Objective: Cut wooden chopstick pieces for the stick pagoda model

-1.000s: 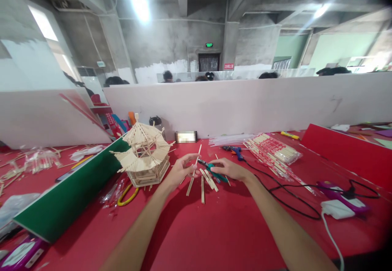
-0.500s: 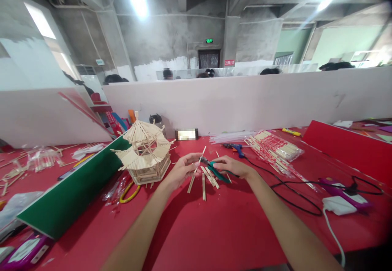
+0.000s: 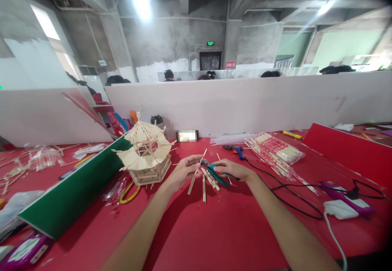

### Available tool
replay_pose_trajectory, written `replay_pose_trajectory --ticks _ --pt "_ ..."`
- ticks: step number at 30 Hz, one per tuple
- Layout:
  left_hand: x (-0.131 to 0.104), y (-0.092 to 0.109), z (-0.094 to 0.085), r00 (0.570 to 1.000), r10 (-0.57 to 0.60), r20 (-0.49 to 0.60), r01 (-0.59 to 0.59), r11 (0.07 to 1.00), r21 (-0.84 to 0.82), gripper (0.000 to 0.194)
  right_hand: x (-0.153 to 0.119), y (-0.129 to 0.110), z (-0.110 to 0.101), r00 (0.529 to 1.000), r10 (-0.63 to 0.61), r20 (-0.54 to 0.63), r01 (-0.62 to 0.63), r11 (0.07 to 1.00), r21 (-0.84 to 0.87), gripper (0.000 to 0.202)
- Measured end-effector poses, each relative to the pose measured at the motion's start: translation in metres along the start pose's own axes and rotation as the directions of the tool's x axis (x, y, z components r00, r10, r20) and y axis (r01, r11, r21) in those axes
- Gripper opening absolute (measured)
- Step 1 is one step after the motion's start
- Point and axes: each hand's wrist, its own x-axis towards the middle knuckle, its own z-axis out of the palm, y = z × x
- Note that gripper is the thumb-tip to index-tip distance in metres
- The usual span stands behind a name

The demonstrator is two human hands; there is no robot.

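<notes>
My left hand (image 3: 187, 169) pinches a thin wooden stick (image 3: 205, 153) over the middle of the red table. My right hand (image 3: 229, 169) is closed around green-handled pliers (image 3: 219, 178), whose metal jaws meet the stick beside my left fingertips. Beneath and in front of both hands, several short sticks (image 3: 204, 187) lie fanned out on the table. To the left of my left hand stands a pavilion model (image 3: 147, 152) built of pale sticks, with a pointed roof.
A green board (image 3: 79, 185) stands at the left, near a yellow-handled tool (image 3: 130, 194). Behind my right hand are a blue glue gun (image 3: 239, 152) with a black cable and packs of sticks (image 3: 275, 150). A white partition (image 3: 245, 103) runs across the back.
The pliers' handles have tilted slightly downward, and the stick between my hands has shifted a little. The whole view has moved slightly; both hands keep their holds.
</notes>
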Motion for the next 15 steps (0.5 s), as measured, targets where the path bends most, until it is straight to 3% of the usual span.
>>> replay_pose_trajectory --ticks 8,15 --pt "-0.0009 0.0012 0.0009 1.000 0.029 -0.007 -0.029 1.000 0.012 0.044 -0.0007 -0.0010 -0.0005 0.999 -0.038 0.033 0.038 0.999 0.020 0.042" --pt "-0.0004 0.0021 0.0003 1.000 0.019 -0.001 -0.019 1.000 0.015 0.044 0.0011 0.0026 -0.0030 1.000 -0.028 -0.005 0.027 1.000 -0.008 0.046"
